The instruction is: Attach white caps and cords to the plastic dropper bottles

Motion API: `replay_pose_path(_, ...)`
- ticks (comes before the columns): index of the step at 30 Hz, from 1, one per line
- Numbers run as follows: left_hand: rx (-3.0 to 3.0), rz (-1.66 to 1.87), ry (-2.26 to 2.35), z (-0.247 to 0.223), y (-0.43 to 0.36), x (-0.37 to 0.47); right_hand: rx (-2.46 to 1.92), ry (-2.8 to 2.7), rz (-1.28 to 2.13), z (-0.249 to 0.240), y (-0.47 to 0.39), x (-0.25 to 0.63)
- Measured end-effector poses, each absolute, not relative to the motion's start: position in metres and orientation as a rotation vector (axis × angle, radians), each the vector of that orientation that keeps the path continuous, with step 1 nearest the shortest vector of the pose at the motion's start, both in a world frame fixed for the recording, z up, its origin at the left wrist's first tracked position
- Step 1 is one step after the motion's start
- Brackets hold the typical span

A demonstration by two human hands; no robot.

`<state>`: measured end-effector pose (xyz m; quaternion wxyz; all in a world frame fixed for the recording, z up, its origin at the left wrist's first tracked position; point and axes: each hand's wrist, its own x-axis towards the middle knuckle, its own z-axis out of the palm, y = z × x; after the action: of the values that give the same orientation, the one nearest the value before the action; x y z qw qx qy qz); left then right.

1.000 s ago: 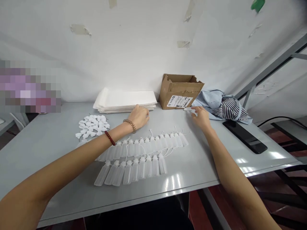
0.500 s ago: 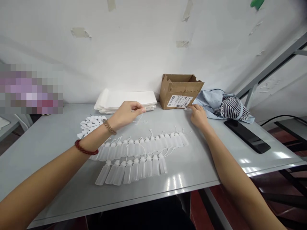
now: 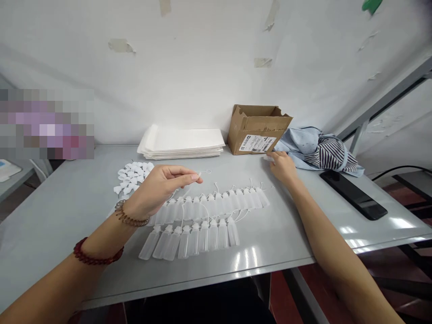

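Observation:
My left hand [image 3: 172, 184] hovers above the back row of small bottles, thumb and forefinger pinched on a thin white cord [image 3: 205, 171] that ends in a small loop. Below it, two rows of translucent squeeze bottles [image 3: 213, 236] lie side by side on the table, several with thin cords at their necks. A heap of small white caps [image 3: 130, 174] sits behind my left wrist. Beside the front corner of the cardboard box, my right hand [image 3: 281, 167] has its fingers curled down at a small translucent piece [image 3: 269, 157]; its grip is partly hidden.
A stack of white envelopes [image 3: 184, 141] lies against the wall, left of the open cardboard box [image 3: 258, 128]. Light blue and striped cloth [image 3: 326, 148] is bundled at the right, with a black phone [image 3: 353, 193] in front. The grey table [image 3: 270, 243] ends close to me.
My left hand has come down and nearer to me with the cord, now over the back row of bottles. My right hand stays by the box, its fingers slightly shifted. The view has shifted slightly.

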<state>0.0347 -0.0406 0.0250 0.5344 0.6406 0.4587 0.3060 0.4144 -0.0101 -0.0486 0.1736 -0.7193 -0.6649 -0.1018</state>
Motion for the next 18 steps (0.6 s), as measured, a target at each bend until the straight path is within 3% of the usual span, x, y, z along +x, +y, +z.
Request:
replay_pose_path(7, 1.497, 0.729, 1.044, 0.025, -0.055, 0.039, -1.719, -1.837, -0.239, -0.033, -0.034, 0.346)
replay_pose_path(12, 1.28, 0.646, 0.818, 0.023, -0.063, 0.048, -1.112, -2.015, -0.059, -0.022, -0.075, 0.274)
replay_pose_path(18, 1.118, 0.616, 0.7, 0.023, -0.065, 0.052, -0.943, -2.059, 0.04, -0.019, -0.097, 0.248)
